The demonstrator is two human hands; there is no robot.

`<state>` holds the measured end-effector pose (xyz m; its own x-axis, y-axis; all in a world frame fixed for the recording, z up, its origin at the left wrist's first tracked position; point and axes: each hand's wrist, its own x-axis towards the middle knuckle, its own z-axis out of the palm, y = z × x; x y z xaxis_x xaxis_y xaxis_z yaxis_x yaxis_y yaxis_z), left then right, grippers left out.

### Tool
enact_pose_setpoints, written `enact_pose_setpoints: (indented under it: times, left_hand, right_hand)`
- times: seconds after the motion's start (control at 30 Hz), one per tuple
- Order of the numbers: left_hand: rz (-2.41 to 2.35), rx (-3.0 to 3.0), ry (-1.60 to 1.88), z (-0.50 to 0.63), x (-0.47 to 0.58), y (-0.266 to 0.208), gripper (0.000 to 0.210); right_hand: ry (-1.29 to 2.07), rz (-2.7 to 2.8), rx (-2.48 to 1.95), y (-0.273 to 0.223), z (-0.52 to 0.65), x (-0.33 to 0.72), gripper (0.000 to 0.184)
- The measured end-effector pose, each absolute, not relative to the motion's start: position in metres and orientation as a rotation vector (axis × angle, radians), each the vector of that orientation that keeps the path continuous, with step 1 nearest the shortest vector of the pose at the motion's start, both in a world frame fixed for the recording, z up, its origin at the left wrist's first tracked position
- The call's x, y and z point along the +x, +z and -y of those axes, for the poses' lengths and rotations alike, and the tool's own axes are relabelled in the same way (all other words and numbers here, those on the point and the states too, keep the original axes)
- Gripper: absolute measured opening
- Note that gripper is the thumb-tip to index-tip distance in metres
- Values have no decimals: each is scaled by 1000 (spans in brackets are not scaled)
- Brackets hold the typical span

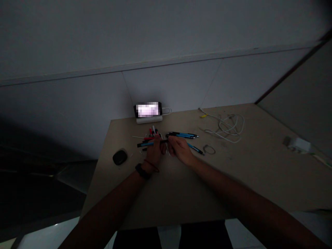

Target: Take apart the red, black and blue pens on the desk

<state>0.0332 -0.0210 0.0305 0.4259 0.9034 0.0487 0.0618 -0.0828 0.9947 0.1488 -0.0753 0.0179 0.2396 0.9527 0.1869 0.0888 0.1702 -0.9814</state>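
A blue and black pen lies level between my hands, above the table. My left hand is closed around its middle, with the blue end sticking out to the left. At the dark right end of the pen, the fingers of my right hand are pinched together. Several assembled blue pens lie just behind my right hand, and another blue pen sticks out to its right. Behind my left hand is a small heap of red, white and black pen parts, partly hidden by my fingers.
A lit phone leans on a white block by the wall. A rounded black case sits near the table's left edge. To the right are a coiled white cable, a thin dark loop and a white plug block.
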Motion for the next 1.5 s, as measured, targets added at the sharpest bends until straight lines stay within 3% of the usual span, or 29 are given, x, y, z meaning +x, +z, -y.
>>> enact_pose_setpoints:
  times: [0.17, 0.37, 0.5, 0.87, 1.23, 1.5]
  left_hand:
    - [-868, 1500, 895, 21, 33, 30, 77]
    - [-865, 1495, 885, 21, 33, 29, 77]
    - [-872, 1444, 913, 19, 34, 28, 76]
    - [-836, 1250, 932, 16, 36, 23, 73]
    - [-784, 1237, 959, 13, 36, 14, 74]
    - [-775, 1201, 957, 13, 37, 15, 73]
  right_hand:
    - [924, 1073, -1151, 17, 76, 148, 48]
    - [885, 1133, -1198, 18, 76, 147, 53]
    - [867, 1047, -1189, 14, 74, 147, 47]
    - [275, 1133, -1509, 2, 57, 182, 24]
    - [177, 1420, -1541, 1, 61, 177, 26]
    - [150, 1442, -1702, 1, 63, 177, 14]
